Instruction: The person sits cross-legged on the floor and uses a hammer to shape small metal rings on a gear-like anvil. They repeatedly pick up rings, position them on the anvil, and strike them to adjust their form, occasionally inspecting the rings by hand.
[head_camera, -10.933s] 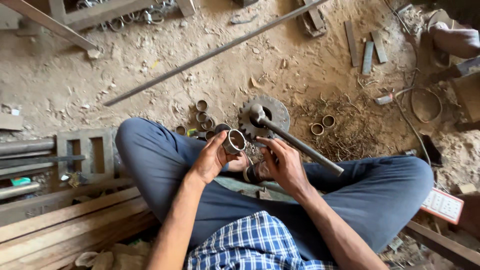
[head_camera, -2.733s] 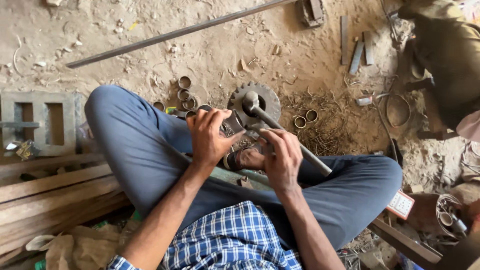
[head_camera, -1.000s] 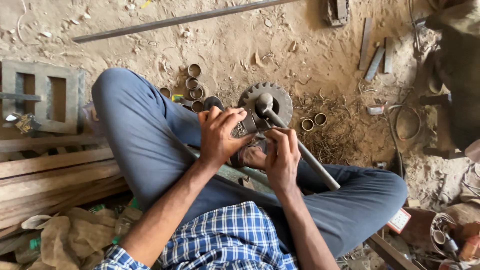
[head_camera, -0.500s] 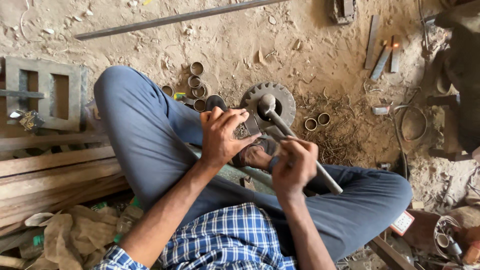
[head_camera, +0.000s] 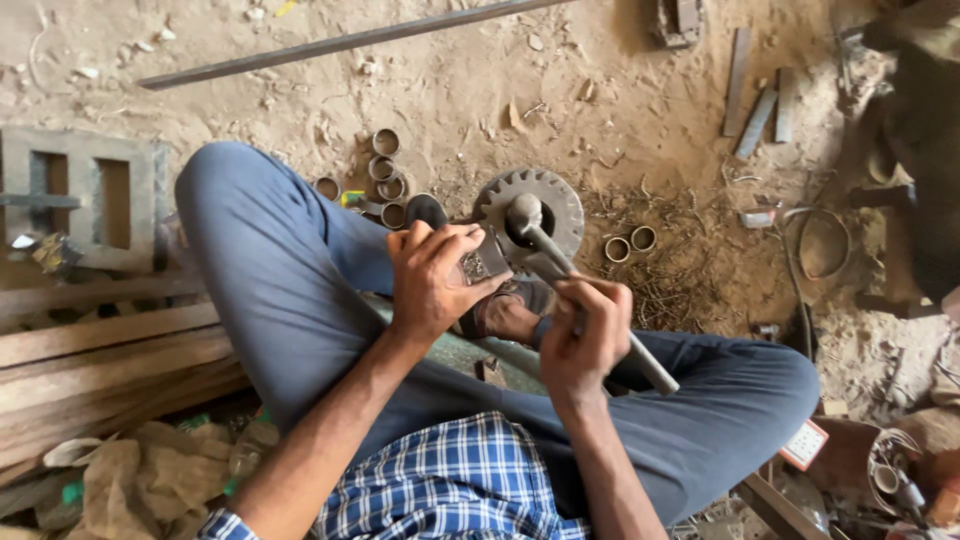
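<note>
Head view looks down at a small dark metal piece (head_camera: 480, 262), which sits pinched under the fingers of the left hand (head_camera: 432, 275), just in front of that hand's knuckles and touching the edge of a toothed gear wheel (head_camera: 532, 208) lying flat on the dirt. Left hand is closed over the piece, thumb and fingers curled around it. Right hand (head_camera: 585, 335), just beside and slightly nearer the body than the left, is clenched around the shaft of a steel hammer (head_camera: 590, 300); the hammer's head rests over the centre hole of the gear, beyond the right hand's fingertips, and the handle runs back past the wrist toward the person's right knee. Beneath both hands a bare foot (head_camera: 505, 310) lies tucked between legs in blue trousers (head_camera: 270, 270). Beyond the left hand, about 5 short metal rings (head_camera: 385, 170) lie clustered on the sandy floor; beyond the right hand, 2 more rings (head_camera: 630, 243) sit side by side among curled metal shavings (head_camera: 680, 250). Far beyond both hands a long steel bar (head_camera: 340, 45) crosses the ground, and well out to the left of the left hand lie stacked wooden planks (head_camera: 100, 345).
</note>
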